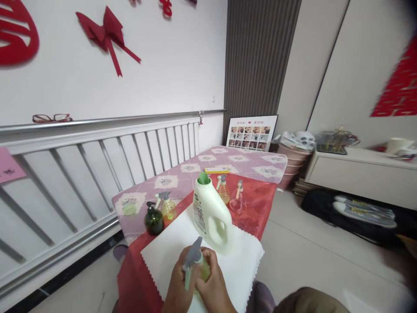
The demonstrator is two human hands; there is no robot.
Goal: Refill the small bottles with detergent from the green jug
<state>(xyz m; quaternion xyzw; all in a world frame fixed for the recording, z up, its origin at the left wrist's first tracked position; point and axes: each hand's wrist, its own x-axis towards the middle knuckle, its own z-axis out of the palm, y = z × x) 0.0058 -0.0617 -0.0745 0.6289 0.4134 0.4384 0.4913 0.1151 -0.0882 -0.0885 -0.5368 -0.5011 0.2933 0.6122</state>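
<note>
Both hands are closed on a small spray bottle (205,269) with a grey trigger head and yellowish-green liquid, over the white cloth. My left hand (179,278) wraps the near left side by the spray head. My right hand (215,280) grips the bottle's body from the right. Just beyond them stands an uncapped, pale green detergent jug (208,213) with a green spout. To its left are a dark green pump bottle (153,219) and a yellowish spray bottle (168,209). Behind its right side stand another spray bottle (223,191) and a clear one (237,202).
The white cloth (241,261) lies over a red cloth (257,200) on the table's flowered cover (241,159). A green cap (129,209) sits at the left, and a yellow-edged box (216,170) at the back. A white radiator (97,174) borders the left side.
</note>
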